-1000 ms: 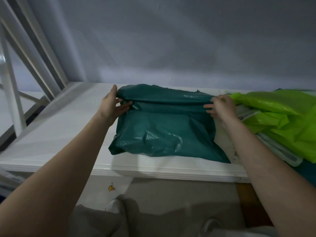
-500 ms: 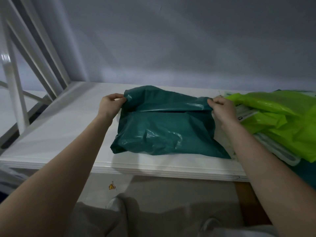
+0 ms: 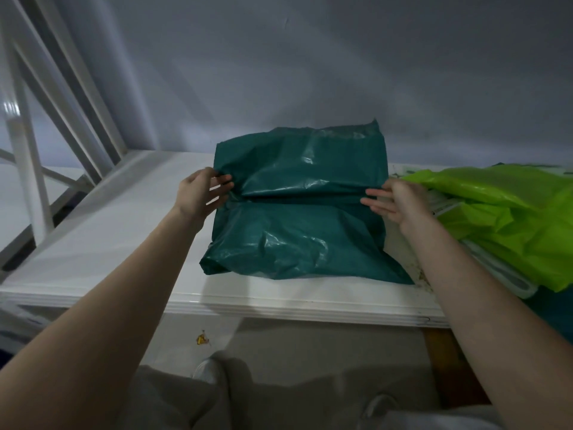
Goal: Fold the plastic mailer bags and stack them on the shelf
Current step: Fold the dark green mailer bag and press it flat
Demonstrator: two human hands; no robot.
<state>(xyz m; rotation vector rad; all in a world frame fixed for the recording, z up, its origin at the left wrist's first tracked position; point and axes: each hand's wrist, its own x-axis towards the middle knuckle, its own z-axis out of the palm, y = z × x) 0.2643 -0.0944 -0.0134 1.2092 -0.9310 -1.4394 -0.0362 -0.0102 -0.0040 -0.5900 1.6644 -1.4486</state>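
A dark teal plastic mailer bag (image 3: 297,240) lies on the white shelf (image 3: 108,234), creased across its middle. Its far half stands up against the grey wall, while the near half lies flat. My left hand (image 3: 198,193) is at the left end of the crease, fingers straight and spread, touching the bag's edge. At the right end of the crease my right hand (image 3: 397,200) touches the bag with straight fingers pointing left.
A heap of bright green mailer bags (image 3: 502,212) lies on the shelf's right side, close to my right hand. White slanted frame bars (image 3: 28,169) rise at the left. The grey wall stands right behind the shelf. My legs and shoes show below the shelf edge.
The folded-over far flap of the teal bag has swung up and back and now stands against the wall. Both hands loosened from gripping its edge to straight fingers at the crease.
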